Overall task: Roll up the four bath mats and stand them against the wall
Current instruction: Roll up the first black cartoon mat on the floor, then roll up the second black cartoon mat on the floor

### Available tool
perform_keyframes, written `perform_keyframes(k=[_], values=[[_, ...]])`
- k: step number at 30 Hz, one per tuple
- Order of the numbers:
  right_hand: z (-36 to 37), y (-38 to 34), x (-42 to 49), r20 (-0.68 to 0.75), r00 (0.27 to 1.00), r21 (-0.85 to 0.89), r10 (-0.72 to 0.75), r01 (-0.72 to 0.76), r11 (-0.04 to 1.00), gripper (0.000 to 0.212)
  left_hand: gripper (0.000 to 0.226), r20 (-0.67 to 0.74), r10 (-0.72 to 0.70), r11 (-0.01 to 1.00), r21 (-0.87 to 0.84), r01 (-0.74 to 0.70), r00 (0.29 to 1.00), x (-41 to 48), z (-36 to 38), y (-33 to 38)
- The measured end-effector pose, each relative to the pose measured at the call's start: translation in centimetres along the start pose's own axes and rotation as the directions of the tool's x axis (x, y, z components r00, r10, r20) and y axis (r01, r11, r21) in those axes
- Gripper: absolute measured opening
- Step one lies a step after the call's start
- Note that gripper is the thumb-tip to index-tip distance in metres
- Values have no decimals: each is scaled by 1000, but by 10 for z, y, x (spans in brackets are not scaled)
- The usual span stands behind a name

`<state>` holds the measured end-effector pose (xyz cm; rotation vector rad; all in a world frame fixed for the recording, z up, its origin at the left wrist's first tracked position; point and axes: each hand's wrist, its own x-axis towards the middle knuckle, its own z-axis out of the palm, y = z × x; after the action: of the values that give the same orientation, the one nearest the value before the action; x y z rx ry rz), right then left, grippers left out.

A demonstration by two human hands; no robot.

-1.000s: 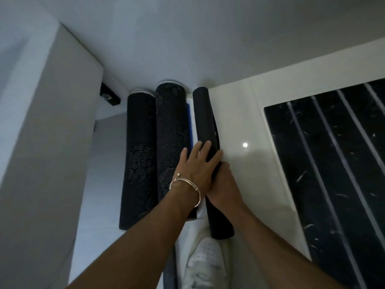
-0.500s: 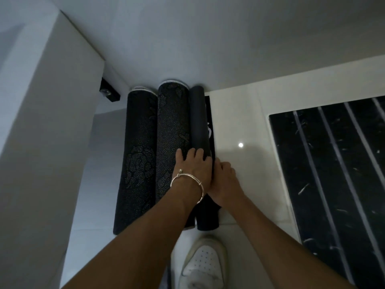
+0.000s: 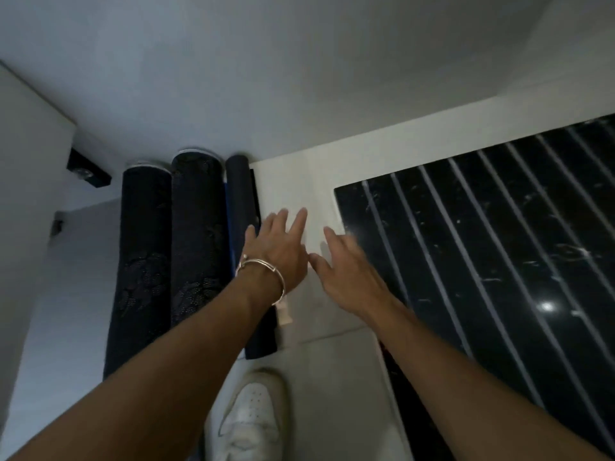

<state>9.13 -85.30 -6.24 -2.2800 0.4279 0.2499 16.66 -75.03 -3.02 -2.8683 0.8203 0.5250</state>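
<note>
Three dark rolled fabric mats [image 3: 196, 234] lean on the grey wall [image 3: 266, 78], propping each other. My left hand [image 3: 279, 247] and right hand [image 3: 346, 271] hover spread, empty.

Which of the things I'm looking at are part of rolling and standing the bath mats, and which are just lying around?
Job: left rolled mat, middle rolled mat, slim rolled mat, all standing against the wall; left hand, right hand, both open.
Just there: white shoe, bracelet, black wall fixture, black striped floor panel, mat or tile unclear.
</note>
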Motion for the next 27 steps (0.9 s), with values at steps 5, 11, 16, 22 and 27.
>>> perform_keyframes(k=[5, 11, 16, 22, 27], values=[[-132, 35, -36, -161, 986, -102, 36, -53, 993, 64, 59, -191, 241, 959, -105, -264, 952, 25, -79, 82], [-337, 22, -124, -421, 891, -145, 170, -251, 957, 61, 54, -319, 467, 838, -137, -528, 825, 6, -250, 203], [-460, -46, -218, -452, 851, -125, 266, -356, 926, 62, 52, -305, 571, 768, -130, -627, 762, -63, -396, 257], [-595, -145, -312, -491, 797, -67, 352, -438, 897, 60, 52, -250, 669, 714, -46, -699, 700, -124, -573, 283], [-716, -235, -370, -573, 728, -86, 376, -510, 856, 58, 53, -343, 724, 617, -65, -784, 598, -160, -724, 311]])
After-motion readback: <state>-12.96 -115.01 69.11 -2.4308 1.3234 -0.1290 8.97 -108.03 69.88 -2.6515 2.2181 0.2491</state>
